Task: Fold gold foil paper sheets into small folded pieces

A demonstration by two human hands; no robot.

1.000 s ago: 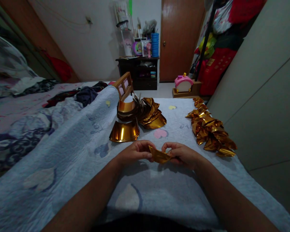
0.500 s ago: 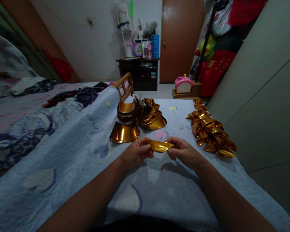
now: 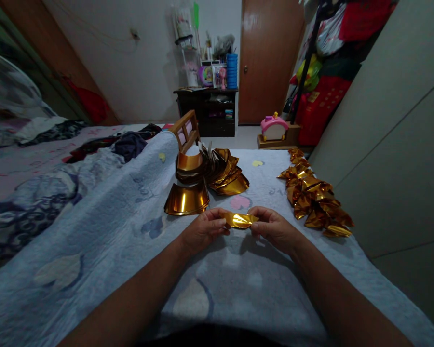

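Observation:
Between my hands is a folded piece of shiny gold foil paper (image 3: 240,220), held just above the bedspread. My left hand (image 3: 209,225) pinches its left end, thumb on the near side. At the right end, my right hand (image 3: 268,223) pinches it between thumb and fingers. Beyond my left hand lies a stack of flat, curved gold foil sheets (image 3: 187,198). Behind that, more gold sheets (image 3: 229,176) are fanned out in a loose pile. To the right of my right hand runs a row of folded gold foil pieces (image 3: 314,197), heaped against one another.
A pale blue bedspread (image 3: 238,289) with leaf shapes covers the surface under my hands. A small wooden chair back (image 3: 186,130) stands behind the sheets. Rumpled clothes (image 3: 130,144) lie at left, a pale cabinet (image 3: 401,144) rises at right. A pink toy (image 3: 274,126) sits at the back.
My right hand's grip has closed over the pointed right end of the foil piece, which now shows shorter and catches more light. The piles have not moved.

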